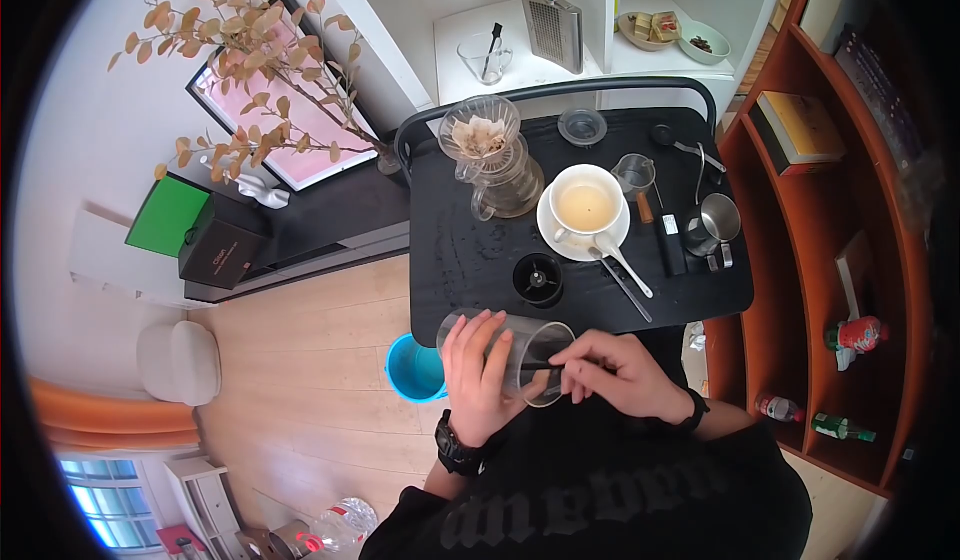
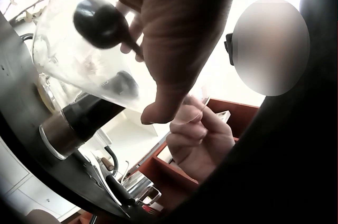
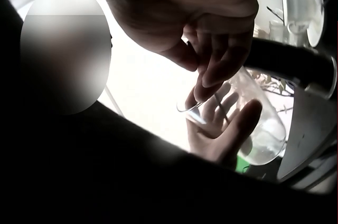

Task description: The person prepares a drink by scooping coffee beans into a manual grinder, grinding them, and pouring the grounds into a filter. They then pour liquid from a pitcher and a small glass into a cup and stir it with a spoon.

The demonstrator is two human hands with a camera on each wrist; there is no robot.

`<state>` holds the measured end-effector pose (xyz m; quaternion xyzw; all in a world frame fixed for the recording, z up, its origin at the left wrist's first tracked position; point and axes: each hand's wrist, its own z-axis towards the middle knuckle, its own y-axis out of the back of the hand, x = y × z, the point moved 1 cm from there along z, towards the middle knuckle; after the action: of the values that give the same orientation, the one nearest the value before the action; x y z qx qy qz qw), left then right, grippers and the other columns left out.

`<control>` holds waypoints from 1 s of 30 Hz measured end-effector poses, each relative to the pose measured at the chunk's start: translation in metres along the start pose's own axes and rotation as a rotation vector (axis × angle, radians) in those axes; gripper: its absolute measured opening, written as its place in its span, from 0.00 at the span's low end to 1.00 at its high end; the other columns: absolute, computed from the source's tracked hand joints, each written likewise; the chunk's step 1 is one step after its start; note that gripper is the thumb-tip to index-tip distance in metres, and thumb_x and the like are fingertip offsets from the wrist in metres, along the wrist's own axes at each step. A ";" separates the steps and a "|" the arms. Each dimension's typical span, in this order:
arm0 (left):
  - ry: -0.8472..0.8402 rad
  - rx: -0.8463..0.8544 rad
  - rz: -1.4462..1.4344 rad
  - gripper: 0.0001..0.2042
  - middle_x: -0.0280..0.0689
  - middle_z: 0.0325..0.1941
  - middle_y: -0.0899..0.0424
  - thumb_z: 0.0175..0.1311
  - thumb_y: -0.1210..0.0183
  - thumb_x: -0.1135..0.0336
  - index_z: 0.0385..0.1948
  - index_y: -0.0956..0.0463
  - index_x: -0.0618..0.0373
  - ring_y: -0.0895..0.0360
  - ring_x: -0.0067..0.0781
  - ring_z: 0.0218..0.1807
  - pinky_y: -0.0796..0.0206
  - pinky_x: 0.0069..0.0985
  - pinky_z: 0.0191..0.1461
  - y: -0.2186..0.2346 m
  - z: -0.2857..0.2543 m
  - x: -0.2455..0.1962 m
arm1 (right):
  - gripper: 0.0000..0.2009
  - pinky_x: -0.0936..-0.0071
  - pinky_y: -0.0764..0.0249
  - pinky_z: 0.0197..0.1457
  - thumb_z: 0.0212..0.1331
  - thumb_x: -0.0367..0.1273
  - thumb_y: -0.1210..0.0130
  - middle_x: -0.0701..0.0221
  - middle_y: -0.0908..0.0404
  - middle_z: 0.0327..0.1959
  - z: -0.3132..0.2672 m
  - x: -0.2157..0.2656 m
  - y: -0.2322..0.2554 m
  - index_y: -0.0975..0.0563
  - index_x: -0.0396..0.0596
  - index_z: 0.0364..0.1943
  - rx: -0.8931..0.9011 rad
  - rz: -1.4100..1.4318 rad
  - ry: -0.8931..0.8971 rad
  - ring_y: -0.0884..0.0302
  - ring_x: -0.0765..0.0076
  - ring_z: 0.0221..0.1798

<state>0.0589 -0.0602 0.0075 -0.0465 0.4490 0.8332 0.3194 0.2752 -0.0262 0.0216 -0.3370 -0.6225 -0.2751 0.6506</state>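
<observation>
My left hand point(image 1: 478, 375) holds a clear cylinder point(image 1: 520, 332) tilted on its side, just past the near edge of the black tray table. The fingers wrap over its outer wall. My right hand point(image 1: 622, 372) is at the cylinder's open mouth and pinches the thin dark handle of a black spoon point(image 1: 538, 366). In the left wrist view the spoon's rounded bowl point(image 2: 100, 22) shows within the cylinder. The right wrist view has my right fingers point(image 3: 211, 71) curled at the rim, with the left hand point(image 3: 222, 134) beyond.
On the tray table point(image 1: 450, 280) stand a black grinder-like cylinder point(image 1: 538, 280), a cup of pale drink point(image 1: 587, 207) on a saucer, a dripper point(image 1: 480, 135) over a glass server point(image 1: 508, 185), and a steel pitcher point(image 1: 716, 222). A blue bucket point(image 1: 415, 370) sits below left; red-brown shelves point(image 1: 790, 290) rise at right.
</observation>
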 end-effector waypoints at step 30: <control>0.479 -0.142 -0.373 0.49 0.45 0.65 0.28 0.36 0.20 0.70 0.66 0.39 0.60 0.27 0.43 0.64 0.34 0.36 0.66 -0.009 -0.020 0.018 | 0.08 0.76 0.22 0.40 0.67 0.21 0.49 0.62 0.15 0.36 -0.019 -0.010 0.039 0.21 0.36 0.46 -0.511 -0.430 0.542 0.18 0.68 0.37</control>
<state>0.0454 -0.0636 -0.0175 -0.3453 0.4358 0.7548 0.3480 0.3169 -0.0173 0.0078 -0.2655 -0.3971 -0.6284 0.6139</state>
